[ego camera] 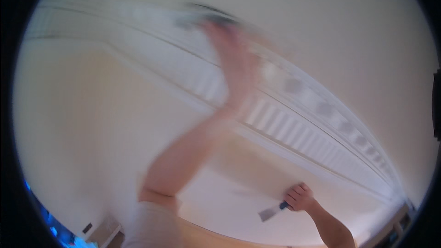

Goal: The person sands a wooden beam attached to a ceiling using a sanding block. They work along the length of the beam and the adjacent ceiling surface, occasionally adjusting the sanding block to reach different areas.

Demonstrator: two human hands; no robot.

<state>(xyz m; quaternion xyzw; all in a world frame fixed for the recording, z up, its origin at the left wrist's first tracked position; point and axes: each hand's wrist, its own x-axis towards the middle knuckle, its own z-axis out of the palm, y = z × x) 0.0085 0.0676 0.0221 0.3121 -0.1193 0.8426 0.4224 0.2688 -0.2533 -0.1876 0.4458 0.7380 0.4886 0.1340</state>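
My left arm reaches up across the view, and my left hand (229, 38), badly blurred, is at the upper edge of a white ornamental cornice (282, 113). It grips a dark, flat-looking tool (215, 15), whose exact kind the blur hides. Whether that tool touches the surface I cannot tell. Lower right, my right hand (299, 197) is closed around the dark handle of a putty knife (270, 213). The knife's metal blade points down and left, in front of the pale wall.
The cornice has ribbed and patterned bands and runs diagonally below a plain pale ceiling (344, 34). A large pale wall (86, 120) spans the left. Bright blue items (51, 222) show at the lower left rim; a wooden frame-like piece (389, 225) stands lower right.
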